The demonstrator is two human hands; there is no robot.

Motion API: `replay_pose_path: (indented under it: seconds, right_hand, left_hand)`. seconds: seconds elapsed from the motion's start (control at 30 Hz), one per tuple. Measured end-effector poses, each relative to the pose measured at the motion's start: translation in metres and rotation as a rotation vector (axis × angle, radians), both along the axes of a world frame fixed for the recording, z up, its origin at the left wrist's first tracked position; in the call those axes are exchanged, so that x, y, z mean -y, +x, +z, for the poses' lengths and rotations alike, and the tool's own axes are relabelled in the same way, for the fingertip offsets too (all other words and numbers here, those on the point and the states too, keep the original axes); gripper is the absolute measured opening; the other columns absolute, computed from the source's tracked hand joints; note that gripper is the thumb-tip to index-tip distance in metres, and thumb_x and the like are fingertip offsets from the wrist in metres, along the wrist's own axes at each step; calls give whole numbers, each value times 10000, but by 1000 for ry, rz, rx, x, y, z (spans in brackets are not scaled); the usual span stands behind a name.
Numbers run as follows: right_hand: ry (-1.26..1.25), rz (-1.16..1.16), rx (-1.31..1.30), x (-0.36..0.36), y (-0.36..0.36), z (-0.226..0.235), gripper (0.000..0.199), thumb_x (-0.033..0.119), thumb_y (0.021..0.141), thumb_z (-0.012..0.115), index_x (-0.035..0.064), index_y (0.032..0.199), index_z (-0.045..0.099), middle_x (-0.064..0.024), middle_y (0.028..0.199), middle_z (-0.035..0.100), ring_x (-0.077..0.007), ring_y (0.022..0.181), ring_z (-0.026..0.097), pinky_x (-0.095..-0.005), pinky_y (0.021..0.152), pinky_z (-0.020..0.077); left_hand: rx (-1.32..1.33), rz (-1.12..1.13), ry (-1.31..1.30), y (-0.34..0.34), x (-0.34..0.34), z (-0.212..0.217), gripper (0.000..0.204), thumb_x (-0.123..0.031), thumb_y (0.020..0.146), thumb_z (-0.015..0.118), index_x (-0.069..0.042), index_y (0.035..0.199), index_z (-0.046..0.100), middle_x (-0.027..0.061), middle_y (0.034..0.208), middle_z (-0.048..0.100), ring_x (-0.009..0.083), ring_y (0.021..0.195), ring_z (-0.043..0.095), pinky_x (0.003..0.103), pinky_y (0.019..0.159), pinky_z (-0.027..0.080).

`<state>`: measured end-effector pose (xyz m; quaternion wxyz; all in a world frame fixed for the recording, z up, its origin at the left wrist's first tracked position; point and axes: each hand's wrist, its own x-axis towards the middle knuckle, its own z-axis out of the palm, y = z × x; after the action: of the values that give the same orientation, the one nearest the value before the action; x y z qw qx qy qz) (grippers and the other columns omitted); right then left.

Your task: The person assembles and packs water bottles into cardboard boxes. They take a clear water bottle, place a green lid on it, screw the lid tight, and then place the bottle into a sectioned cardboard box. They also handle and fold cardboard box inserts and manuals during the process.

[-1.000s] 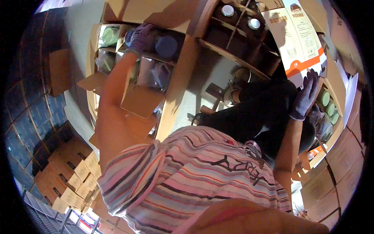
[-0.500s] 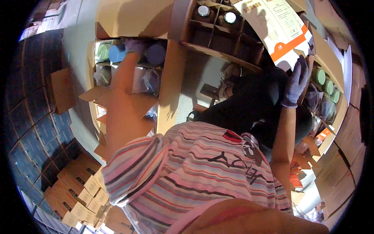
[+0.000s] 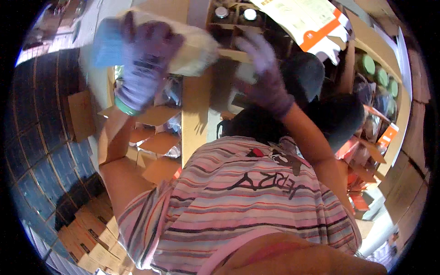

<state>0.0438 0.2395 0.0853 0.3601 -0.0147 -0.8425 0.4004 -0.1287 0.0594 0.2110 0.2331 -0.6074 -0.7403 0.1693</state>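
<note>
My left hand, in a pale purple-grey glove, is wrapped round a blue-capped bottle. It lies sideways in the air, blurred, its wide blue cap at the left and its pale, see-through body at the right. Beneath it stands an open carton of bagged items and cardboard flaps. My gloved right hand is raised to the right of the bottle's body, apart from it. Its fingers are stretched out, smeared by motion, with nothing visible in them.
Ahead, a divided carton holds white-topped bottles. A white and orange printed cardboard piece leans over its right side. At right, another carton holds green-capped containers. Dark stacked boxes line the left; brown cartons stand lower left.
My left hand has lifted the blue-capped bottle out of the left carton, tipping it sideways. My right hand has left the printed cardboard and moved left towards the bottle.
</note>
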Motion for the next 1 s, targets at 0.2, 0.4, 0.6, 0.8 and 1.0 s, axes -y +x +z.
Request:
replay_pose_path:
  seconds: [0.2,0.4,0.6,0.8,1.0]
  right_hand:
    - [136,-147,-248,-29,70,23,576,318,624,812,9,1036,553,-218,1256,520,-391,1151,504,-464,974,399]
    - [-422,-342,27,-46,186,5,494,237,710,834,28,1047,540,-215,1232,526,-328,1128,530,-417,930,426]
    - [-583,-351,-17,-45,199,-40,490,215,749,807,26,1081,501,-222,1336,452,-357,1208,481,-404,1008,397]
    - [-182,-313,-257,-60,203,-12,334,210,798,761,46,1009,560,-253,1353,444,-405,1247,465,-460,1024,400]
    - [514,-310,-159,-73,204,34,233,183,660,687,74,804,540,-199,1187,606,-416,1048,595,-573,833,430]
  left_hand:
    - [482,-499,309,127,-78,8,250,-235,818,650,-223,1068,652,22,1052,606,249,1100,547,542,1078,307]
    - [1110,-482,460,146,-101,-29,351,-318,864,583,-183,1185,549,46,1159,559,263,1154,515,511,1086,310]
    - [1915,4,466,136,-117,-91,477,-402,909,517,-142,1302,447,70,1266,512,276,1208,483,479,1094,313]
    - [2604,33,702,94,-104,-81,613,-486,954,451,-102,1420,344,94,1373,465,289,1262,451,448,1102,316]
    - [2297,15,544,120,-91,-13,759,-508,904,545,-39,1452,308,125,1409,437,282,1266,459,439,1065,362]
